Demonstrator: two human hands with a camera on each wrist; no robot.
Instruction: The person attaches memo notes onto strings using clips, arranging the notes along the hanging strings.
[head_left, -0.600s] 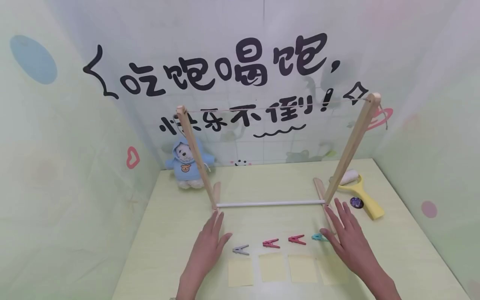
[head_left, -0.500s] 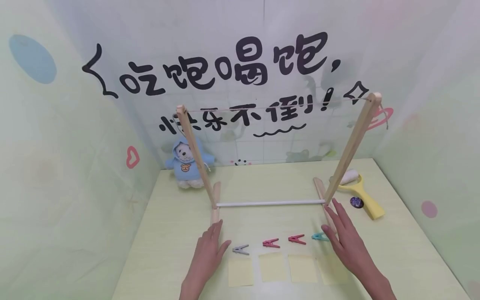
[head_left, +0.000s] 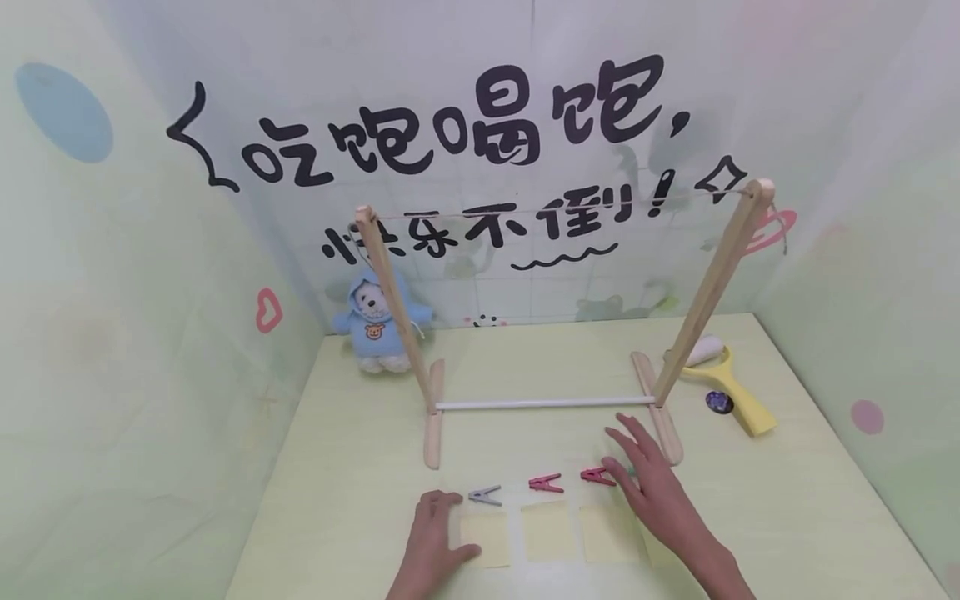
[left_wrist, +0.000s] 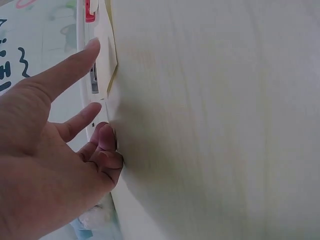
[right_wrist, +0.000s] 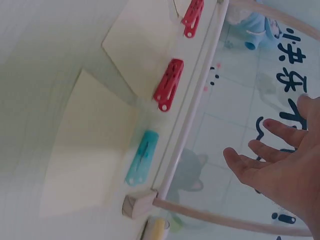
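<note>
While the left hand (head_left: 435,540) and right hand (head_left: 660,502) hold nothing, fingers loosely parted, pale papers (head_left: 548,532) lie at lower centre.
Pinching the leftmost paper (head_left: 489,533) lightly by its edge would probably avoid creases, without pushing the grey clip (head_left: 483,496) just above.

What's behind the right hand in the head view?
A sliver of the teal clip and part of the rightmost paper show; the right hand and wrist cover the rest.
</note>
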